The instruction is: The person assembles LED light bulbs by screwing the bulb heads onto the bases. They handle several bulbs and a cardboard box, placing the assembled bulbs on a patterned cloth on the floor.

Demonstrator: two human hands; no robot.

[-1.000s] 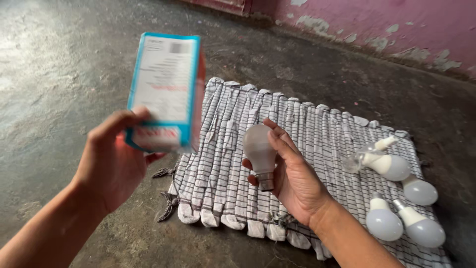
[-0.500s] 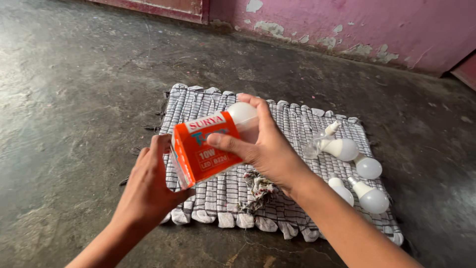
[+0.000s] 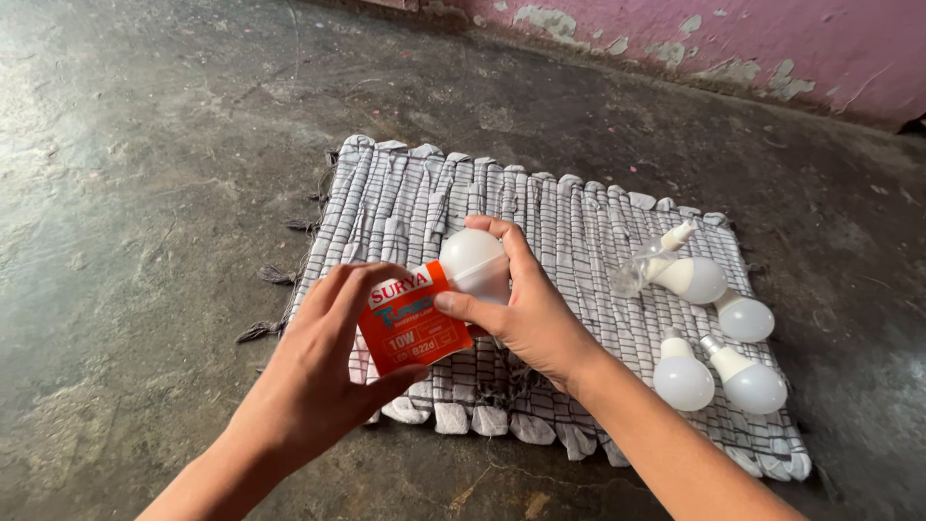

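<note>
Bulb: a white bulb [image 3: 473,262] sits dome-out in the mouth of the orange carton [image 3: 413,316]; its long axis runs from 7 o'clock up to 1 o'clock, dome toward 1.
Carton: a small orange box with a white band and a blue mark, held above the mat's near edge.
Left hand: the left hand [image 3: 313,381] clasps the carton from 7 o'clock.
Right hand: the right hand [image 3: 531,314] pinches the bulb's dome.
Spare bulbs: four loose bulbs [image 3: 719,338] lie at 3 o'clock.
Surface: a grey checked woven mat [image 3: 569,217] lies on a dark concrete floor [image 3: 125,193].
Room: a pink peeling wall [image 3: 762,48] stands at 12 o'clock.
</note>
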